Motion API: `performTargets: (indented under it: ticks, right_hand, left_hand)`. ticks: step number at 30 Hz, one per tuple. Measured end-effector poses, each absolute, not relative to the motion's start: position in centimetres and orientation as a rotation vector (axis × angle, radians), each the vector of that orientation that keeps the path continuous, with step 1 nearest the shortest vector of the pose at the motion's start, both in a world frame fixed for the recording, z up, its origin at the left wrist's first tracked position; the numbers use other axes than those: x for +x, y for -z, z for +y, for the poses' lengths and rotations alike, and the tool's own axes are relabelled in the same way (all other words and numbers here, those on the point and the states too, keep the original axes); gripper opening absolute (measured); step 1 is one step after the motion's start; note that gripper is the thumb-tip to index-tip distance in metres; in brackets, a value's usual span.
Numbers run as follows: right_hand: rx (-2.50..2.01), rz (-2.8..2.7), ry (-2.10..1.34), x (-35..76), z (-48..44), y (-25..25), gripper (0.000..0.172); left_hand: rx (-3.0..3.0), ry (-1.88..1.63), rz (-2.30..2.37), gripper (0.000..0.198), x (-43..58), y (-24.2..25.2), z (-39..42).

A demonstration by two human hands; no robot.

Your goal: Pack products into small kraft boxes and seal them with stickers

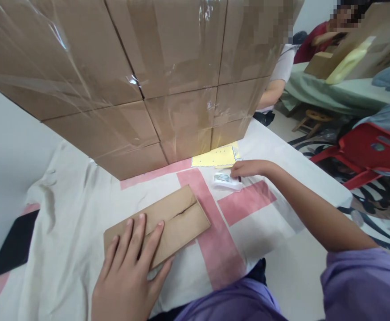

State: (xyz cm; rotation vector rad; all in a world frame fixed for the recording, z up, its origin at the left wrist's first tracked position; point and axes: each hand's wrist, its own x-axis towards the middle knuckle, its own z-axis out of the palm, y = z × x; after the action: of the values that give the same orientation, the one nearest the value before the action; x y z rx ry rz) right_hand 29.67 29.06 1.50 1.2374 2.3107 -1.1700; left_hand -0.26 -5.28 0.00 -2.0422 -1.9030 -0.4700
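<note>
A closed flat cardboard box [178, 218] lies at a slant on the cloth-covered table. My left hand [128, 267] rests on its near left part, fingers spread over the top flaps, which meet along a lengthwise seam with a small gap. Farther right, my right hand [250, 168] has its fingers drawn together at the upper right edge of a small white packet [226, 182] with a grey-green printed top. The fingertips touch it; exactly what they pinch is partly hidden. Just behind the packet lies a yellow sheet [215, 157] with a wavy edge.
A tall stack of cardboard boxes [181, 116] wrapped in clear film stands along the back. A black flat object [14, 243] lies at left. Beyond the table are a red chair [375, 147], a wooden stool [315, 117] and other people at a second table [355, 96].
</note>
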Motion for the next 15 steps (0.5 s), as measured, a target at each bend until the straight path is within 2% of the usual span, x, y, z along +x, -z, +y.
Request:
performTargets:
  ticks: [9,15]
  right_hand:
    - [1.247,2.567,1.341,31.1,27.4,1.3,0.032]
    - [1.272,2.768,1.475,32.0,26.7,3.1,0.026]
  left_hand:
    - [-2.064,0.449,-1.812,0.076,-1.1,-0.2,-4.7]
    - [-2.125,0.339,-1.775,0.081,-2.1,0.4,-4.8]
